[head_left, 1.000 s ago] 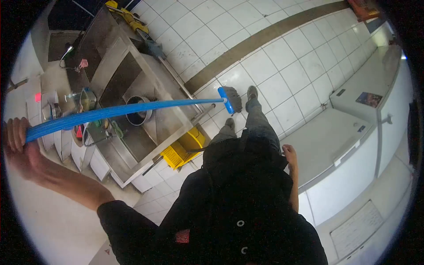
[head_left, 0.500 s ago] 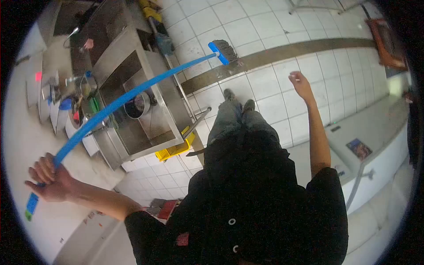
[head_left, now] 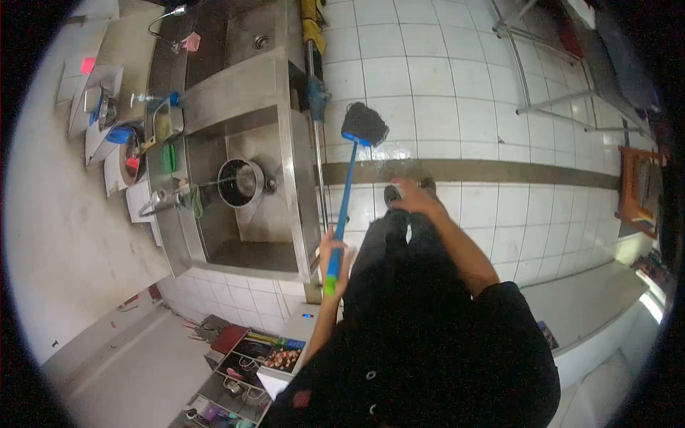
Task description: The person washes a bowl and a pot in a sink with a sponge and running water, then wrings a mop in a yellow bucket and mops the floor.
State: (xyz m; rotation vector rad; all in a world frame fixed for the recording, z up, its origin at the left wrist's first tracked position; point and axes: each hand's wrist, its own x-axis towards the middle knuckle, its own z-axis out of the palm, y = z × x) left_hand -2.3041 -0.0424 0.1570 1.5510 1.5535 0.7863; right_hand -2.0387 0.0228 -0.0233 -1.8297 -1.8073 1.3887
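My left hand [head_left: 342,269] is wrapped around the handle of a blue broom [head_left: 345,207], close to its green end cap. The broom head, with dark bristles and a blue base, rests on the white tiled floor beyond my feet. In front of my legs, my right hand [head_left: 419,200] hangs over my shoes with its fingers apart. Nothing shows in it, and it is clear of the broom handle.
A steel double sink [head_left: 282,189] stands on the left with a metal pot [head_left: 240,182] under the running tap. A brown strip [head_left: 492,171] crosses the floor. Metal frame legs [head_left: 524,78] stand at upper right, a white counter [head_left: 589,303] at right.
My left hand has brought the broom handle inward from the far left, closer to my body. My right hand has moved in from the right to above my feet. The view has shifted.
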